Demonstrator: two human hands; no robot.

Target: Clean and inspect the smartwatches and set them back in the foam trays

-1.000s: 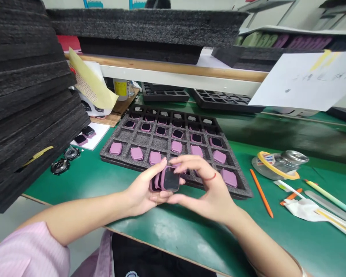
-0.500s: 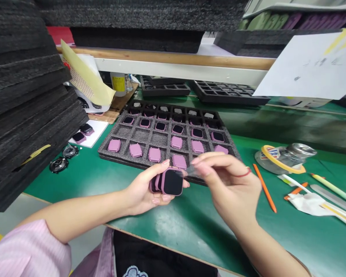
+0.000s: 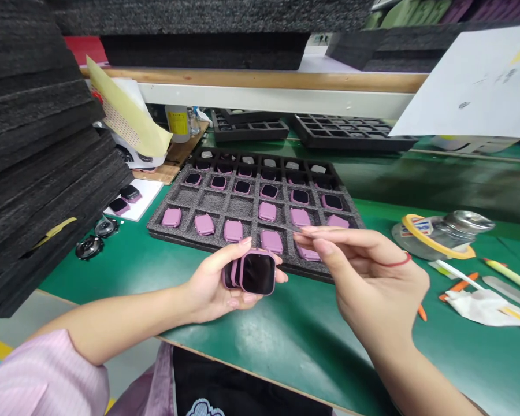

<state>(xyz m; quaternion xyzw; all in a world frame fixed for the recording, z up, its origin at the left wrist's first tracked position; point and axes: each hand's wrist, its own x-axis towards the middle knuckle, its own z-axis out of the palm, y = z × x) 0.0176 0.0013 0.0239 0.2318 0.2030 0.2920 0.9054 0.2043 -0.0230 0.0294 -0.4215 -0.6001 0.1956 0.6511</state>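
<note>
My left hand point(image 3: 216, 283) is closed round a small fanned stack of pink smartwatch cases point(image 3: 258, 273), their black glossy screens turned toward me. The front case covers most of those behind it. To the right of the stack my right hand point(image 3: 368, 271) is raised, thumb and fingers pinched together. A thin clear film is in that pinch, barely visible now at the fingertips. Beyond both hands lies a black foam tray point(image 3: 214, 202) with more pink cases in its compartments. The front cases lie back up and those farther off show dark screens; a few compartments hold none.
Foam trays are stacked high at the left point(image 3: 39, 144). A shelf point(image 3: 260, 95) crosses above the bench. On the right are a glass bottle point(image 3: 437, 234) with a yellow tape ring, a white cloth point(image 3: 474, 306) and pens. Two watches point(image 3: 91, 245) lie at the left.
My right hand has moved right, away from the watch screen, drawing the clear film off it. My left hand still holds the stack in nearly the same place. The view has shifted slightly.
</note>
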